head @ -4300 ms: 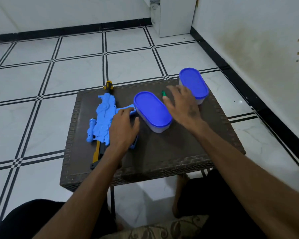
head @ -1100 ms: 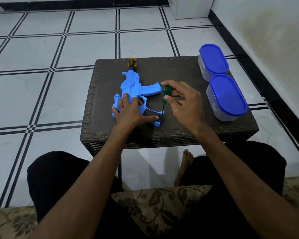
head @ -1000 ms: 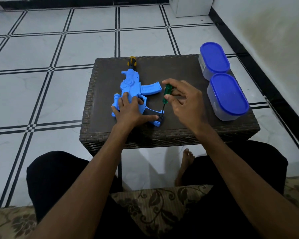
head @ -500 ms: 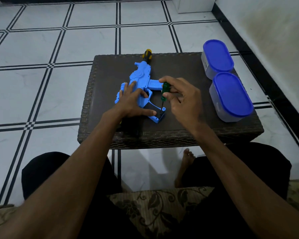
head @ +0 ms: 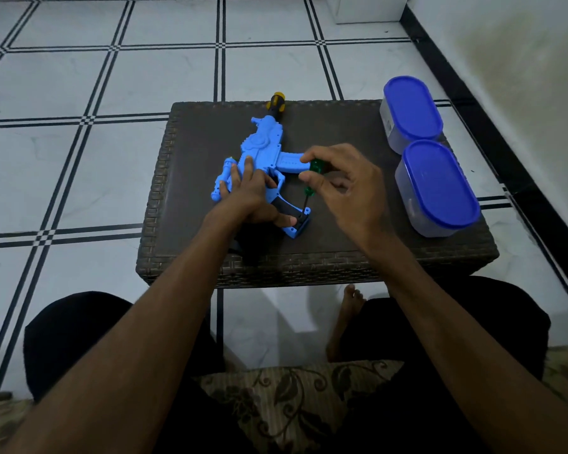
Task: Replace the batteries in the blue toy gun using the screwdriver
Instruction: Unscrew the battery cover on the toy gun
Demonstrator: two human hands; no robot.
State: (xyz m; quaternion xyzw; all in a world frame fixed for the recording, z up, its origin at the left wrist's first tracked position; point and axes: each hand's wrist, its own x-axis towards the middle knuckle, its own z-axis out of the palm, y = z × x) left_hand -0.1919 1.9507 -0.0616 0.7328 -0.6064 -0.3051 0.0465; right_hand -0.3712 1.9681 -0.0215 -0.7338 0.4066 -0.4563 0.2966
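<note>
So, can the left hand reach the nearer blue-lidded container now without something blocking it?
Probably not directly. The left hand presses on the toy gun, and the right hand, holding the screwdriver, lies between it and the nearer container.

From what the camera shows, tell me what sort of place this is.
Probably a room in a home: a white tiled floor with black lines, a small wicker table and a floral cushion under the seated person. No workbench shows.
</note>
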